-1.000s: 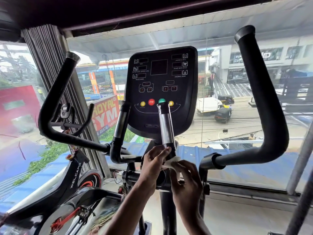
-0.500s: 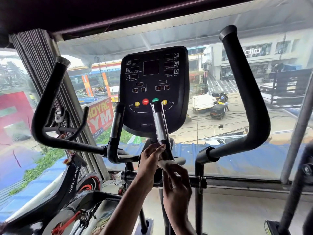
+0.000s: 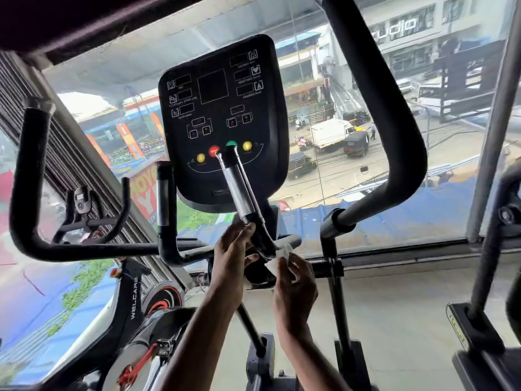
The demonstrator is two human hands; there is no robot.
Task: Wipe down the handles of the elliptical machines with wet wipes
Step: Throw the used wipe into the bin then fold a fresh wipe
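Right now the small crumpled white wet wipe (image 3: 277,258) is pinched between the thumb and fingertips of the right hand (image 3: 296,280). It touches the black bend just below the short silver-sleeved inner handle (image 3: 239,190). The left hand (image 3: 229,258) lays its fingers together, fairly straight, against that same bend. The wipe looks limp, light and damp, so I'd bunch it and wrap it round the tube. The polished sleeve is probably slick, the padded grips less so. I count one wipe, two short silver-sleeved handles including the second short handle (image 3: 163,198), and two long curved black foam handles (image 3: 394,122).
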